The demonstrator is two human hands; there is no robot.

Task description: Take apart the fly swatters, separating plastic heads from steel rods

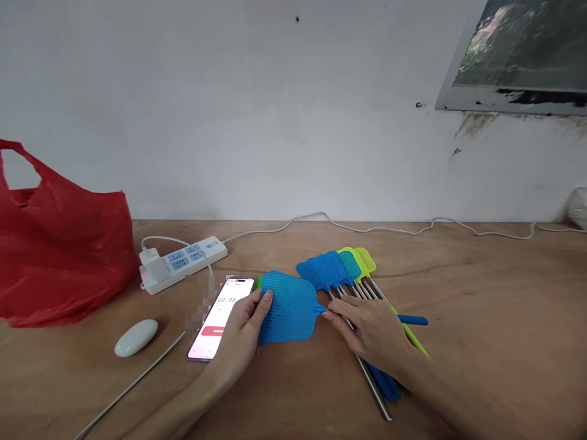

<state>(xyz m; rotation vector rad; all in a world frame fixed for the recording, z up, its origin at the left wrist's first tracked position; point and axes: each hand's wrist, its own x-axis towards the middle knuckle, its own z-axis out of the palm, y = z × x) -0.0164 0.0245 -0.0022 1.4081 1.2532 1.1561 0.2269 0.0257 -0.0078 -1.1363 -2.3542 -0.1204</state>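
Observation:
A blue fly swatter head (290, 307) with a perforated face is held up over the table. My left hand (245, 324) grips its left edge, thumb on the front face. At its narrow neck, the fingertips of my right hand (367, 327) are pinched together. A bit of green (258, 283) shows behind the held head; what it belongs to is hidden. Behind and under my right hand lies a fanned row of several fly swatters with blue heads (316, 271), a teal one (352, 266) and yellow-green ones (365, 259). Their metal rods are partly covered by my right hand.
A lit phone (205, 330) showing a timer lies by my left wrist. A white power strip (183, 263), a white mouse-shaped object (136, 337) and a red plastic bag (64, 256) are on the left. A white cable (376, 229) runs along the wall.

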